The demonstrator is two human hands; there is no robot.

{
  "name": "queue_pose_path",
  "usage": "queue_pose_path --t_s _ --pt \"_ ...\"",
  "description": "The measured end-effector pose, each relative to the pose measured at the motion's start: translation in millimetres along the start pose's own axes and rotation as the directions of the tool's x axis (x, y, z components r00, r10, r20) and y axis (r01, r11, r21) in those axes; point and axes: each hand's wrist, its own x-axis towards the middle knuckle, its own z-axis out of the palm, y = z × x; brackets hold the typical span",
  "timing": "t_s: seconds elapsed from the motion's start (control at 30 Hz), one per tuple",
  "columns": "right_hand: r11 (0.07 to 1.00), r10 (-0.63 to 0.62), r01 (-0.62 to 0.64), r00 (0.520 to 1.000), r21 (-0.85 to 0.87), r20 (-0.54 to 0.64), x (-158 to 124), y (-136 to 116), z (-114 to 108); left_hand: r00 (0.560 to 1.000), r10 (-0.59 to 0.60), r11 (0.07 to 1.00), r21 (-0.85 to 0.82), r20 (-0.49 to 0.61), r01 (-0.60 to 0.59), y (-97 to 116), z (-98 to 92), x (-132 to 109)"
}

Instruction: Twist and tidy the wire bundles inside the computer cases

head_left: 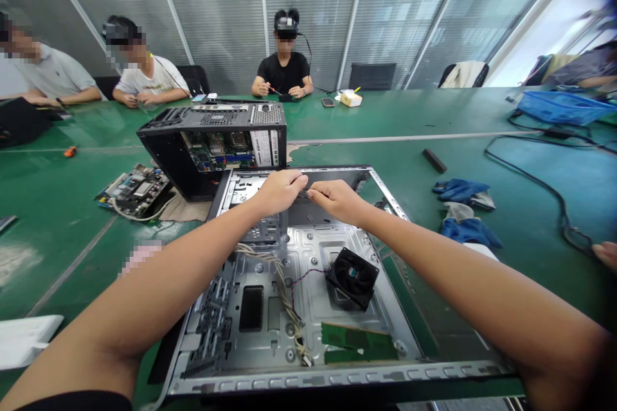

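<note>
An open metal computer case [299, 375] lies flat in front of me. Over its far end, my left hand [283, 191] and my right hand [336, 199] nearly meet, thumbs and fingers closed together. A tiny dark bit shows between the fingertips, too small to name. Below them is a dark grey surface at the back of the case. Inside the case sit a black cooling fan [353, 276] with a thin twisted wire, a bundle of beige cables [283, 292], and green memory modules [359, 340] near the front edge.
A second computer case [212, 131] stands upright behind, with a circuit board [137, 191] left of it. Blue-grey gloves [465, 221], a black bar [434, 160], a black cord [554, 189] and a blue basket [563, 108] are rightward. Several people sit around the green table.
</note>
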Motion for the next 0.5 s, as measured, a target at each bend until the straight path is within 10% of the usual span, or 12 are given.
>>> queue_pose_path --t_s 0.5 --pt "0.969 0.121 -0.130 0.991 0.211 0.057 0.5 7.4 -1.2 0.997 0.038 0.999 -0.035 -0.067 -0.041 4.2 -0.2 -2.9"
